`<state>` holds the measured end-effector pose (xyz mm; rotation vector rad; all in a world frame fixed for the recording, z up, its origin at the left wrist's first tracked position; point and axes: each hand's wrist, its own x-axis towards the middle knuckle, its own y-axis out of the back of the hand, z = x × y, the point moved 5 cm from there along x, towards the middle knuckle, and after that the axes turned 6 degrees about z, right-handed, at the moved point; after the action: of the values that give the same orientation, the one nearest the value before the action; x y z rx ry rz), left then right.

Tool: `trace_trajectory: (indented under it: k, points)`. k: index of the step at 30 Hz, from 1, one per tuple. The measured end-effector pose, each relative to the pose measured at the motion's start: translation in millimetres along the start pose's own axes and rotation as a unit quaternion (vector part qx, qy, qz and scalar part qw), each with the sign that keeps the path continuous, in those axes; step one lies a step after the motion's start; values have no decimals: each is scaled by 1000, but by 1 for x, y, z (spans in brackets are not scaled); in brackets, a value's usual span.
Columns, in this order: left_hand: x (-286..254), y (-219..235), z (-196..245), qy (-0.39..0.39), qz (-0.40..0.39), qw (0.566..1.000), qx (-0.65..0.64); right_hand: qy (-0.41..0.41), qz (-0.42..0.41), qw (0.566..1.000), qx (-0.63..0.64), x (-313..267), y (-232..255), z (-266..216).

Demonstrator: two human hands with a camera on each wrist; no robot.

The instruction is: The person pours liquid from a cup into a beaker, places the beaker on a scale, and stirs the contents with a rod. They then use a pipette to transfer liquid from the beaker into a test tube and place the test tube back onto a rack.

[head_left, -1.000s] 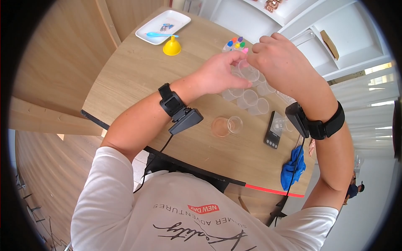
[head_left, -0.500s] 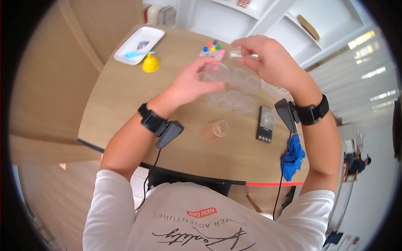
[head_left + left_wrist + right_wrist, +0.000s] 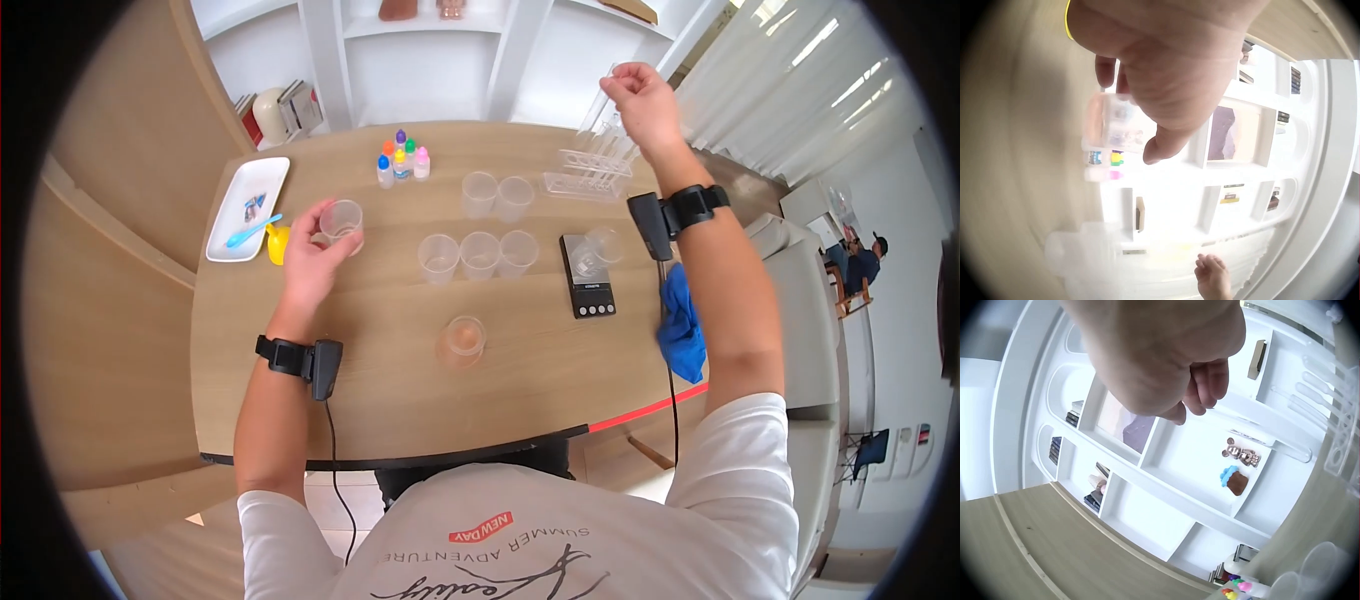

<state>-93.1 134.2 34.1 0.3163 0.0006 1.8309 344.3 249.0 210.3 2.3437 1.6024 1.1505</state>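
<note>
My left hand grips a clear plastic cup at the table's left side, beside the yellow funnel. In the left wrist view the cup shows under the fingers, partly hidden by them. Out at the far right, my right hand pinches the top of a clear test tube, which hangs tilted. Just below and beside it stands a clear rack with several tubes and droppers. Several more clear cups stand mid-table in two rows.
Small bottles with coloured caps stand at the back. A white tray holds a blue spoon. A black scale bears a clear vessel. Another cup stands near the front. A blue cloth lies at the right edge.
My left hand has carried its cup from the group of cups to the left. My right hand, holding the tube, has moved right to the rack. The head view has shifted.
</note>
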Motion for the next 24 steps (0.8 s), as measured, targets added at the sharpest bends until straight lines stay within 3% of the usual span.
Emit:
trace_trajectory:
  k: [6,24]
  points:
    - [2,11,-21,5,22,999,45,-8,45,990,-131,-16,-7,16]
    - [-2,18,-35,18,36,998,56,-148,-65,941,-297,-19,-27,42]
